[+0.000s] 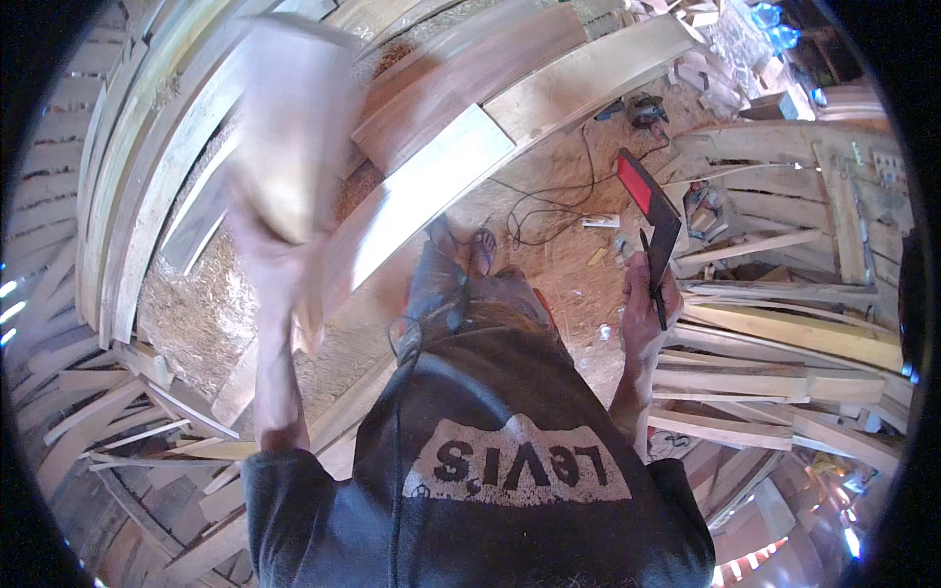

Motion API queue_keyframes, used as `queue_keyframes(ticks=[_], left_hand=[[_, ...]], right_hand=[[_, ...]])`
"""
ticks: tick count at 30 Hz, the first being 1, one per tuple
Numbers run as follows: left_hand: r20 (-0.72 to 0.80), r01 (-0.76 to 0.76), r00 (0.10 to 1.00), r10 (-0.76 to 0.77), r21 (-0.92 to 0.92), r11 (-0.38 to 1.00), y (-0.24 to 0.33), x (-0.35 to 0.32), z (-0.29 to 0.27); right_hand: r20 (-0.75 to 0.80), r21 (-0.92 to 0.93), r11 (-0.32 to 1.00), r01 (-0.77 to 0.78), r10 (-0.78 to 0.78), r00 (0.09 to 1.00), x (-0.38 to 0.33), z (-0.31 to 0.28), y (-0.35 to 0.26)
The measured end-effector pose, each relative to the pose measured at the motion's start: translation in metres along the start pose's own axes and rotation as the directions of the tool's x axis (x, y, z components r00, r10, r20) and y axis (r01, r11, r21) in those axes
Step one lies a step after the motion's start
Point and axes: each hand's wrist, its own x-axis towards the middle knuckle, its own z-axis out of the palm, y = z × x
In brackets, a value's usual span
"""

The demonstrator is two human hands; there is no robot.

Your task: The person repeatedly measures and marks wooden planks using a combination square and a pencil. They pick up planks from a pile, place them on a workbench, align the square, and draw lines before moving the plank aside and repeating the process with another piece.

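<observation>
My left hand point(270, 245) is raised and blurred by motion, gripping a pale flat piece of wood point(294, 127) that stands up in front of the plank stack. My right hand point(642, 294) is held out to the right, shut on a black and red square tool point(652, 211) together with a dark pencil point(655, 284). Below the hands I see my dark printed T-shirt point(510, 461) and my feet point(461, 250) on the sawdust floor.
Long pale planks point(431, 186) lie across the floor ahead and curve along the left. A heap of cut boards point(774, 343) fills the right side. A power tool point(647, 110) with a black cable point(549, 201) lies on the sawdust floor point(549, 265).
</observation>
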Motion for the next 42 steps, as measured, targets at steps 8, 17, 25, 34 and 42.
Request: queue_keyframes(ticks=[8,17,25,34,42], left_hand=[[-0.215,0.333,0.719,-0.660,-0.727,0.600,-0.044,0.007,-0.142],[0.419,0.576,0.056,-0.906,-0.755,-0.314,-0.045,-0.058,0.005],[0.769,0.533,-0.207,-0.605,-0.430,-0.729,-0.185,-0.090,0.022],[0.738,0.744,0.643,-0.202,-0.540,0.394,0.014,-0.020,0.045],[0.771,0.352,0.634,0.056,-0.352,0.867,0.033,-0.005,0.056]], right_hand=[[0.006,-0.010,0.991,-0.131,0.131,0.991,-0.007,-0.001,0.030],[0.031,-0.052,0.975,-0.217,0.219,0.975,-0.011,0.020,0.033],[0.058,-0.039,0.973,-0.229,0.231,0.971,-0.019,0.032,0.022],[0.568,0.305,0.839,0.451,-0.540,0.621,0.029,0.058,-0.021],[0.106,0.106,0.793,0.599,-0.608,0.787,0.070,0.063,-0.087]])
